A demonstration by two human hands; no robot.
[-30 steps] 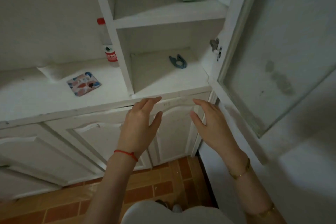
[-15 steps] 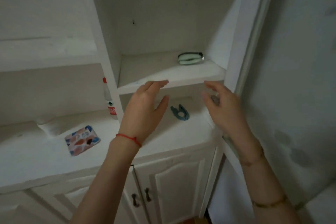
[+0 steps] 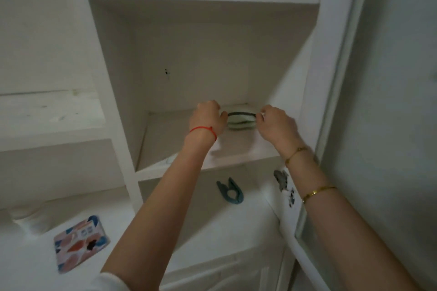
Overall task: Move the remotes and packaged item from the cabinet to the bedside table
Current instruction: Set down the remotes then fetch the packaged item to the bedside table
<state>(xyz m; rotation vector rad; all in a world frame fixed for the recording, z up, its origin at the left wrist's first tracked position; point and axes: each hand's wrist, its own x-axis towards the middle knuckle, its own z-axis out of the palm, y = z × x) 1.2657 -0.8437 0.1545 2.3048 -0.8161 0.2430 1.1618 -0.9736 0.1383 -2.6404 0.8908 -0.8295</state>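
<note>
The pale green bundle with a dark band point(image 3: 241, 121), probably the remotes strapped together, lies at the back of the middle cabinet shelf point(image 3: 179, 165), and I have it pinched from both ends: my left hand point(image 3: 208, 118) is curled closed on its left end, my right hand point(image 3: 276, 123) nipped onto the right. I can't tell how firm either pinch is. If only the band is caught, the bundle could slide out and fall to the ledge where the blue clip point(image 3: 230, 191) lies. The open cabinet door point(image 3: 335, 125) crowds my right wrist and could snag it.
</note>
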